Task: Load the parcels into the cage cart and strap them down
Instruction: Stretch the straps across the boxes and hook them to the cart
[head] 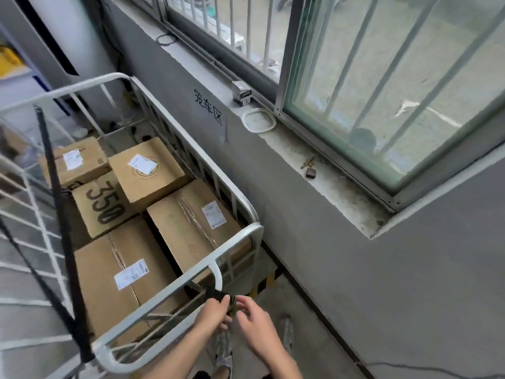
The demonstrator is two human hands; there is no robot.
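I judge the loading done, or close to it: five parcels (191, 222) lie flat in the cart (175, 285), label sides up. Two sit at the far end, the one printed 350 is against the left side, and two larger ones fill the near end up to the near rail. I see no parcel outside the cart, though the floor around it is mostly out of view. Strapping is the part in hand. My left hand (211, 313) is at the cart's near-right corner, just below the curved rail, with its grip closed round the black strap end (216, 294) where it hangs off the rail. My right hand (257, 326) is just beside it with the grip loose, fingers half curled and holding nothing. I cannot tell whether its fingertips touch the strap end. A long strap (62, 214) already runs down the left side to the near-left corner, but it lies along the cage wall rather than over the parcels. Whether it joins the piece I hold is hidden. Nothing crosses the box tops yet, so fastening this end and drawing a strap tight over the load is still to do.
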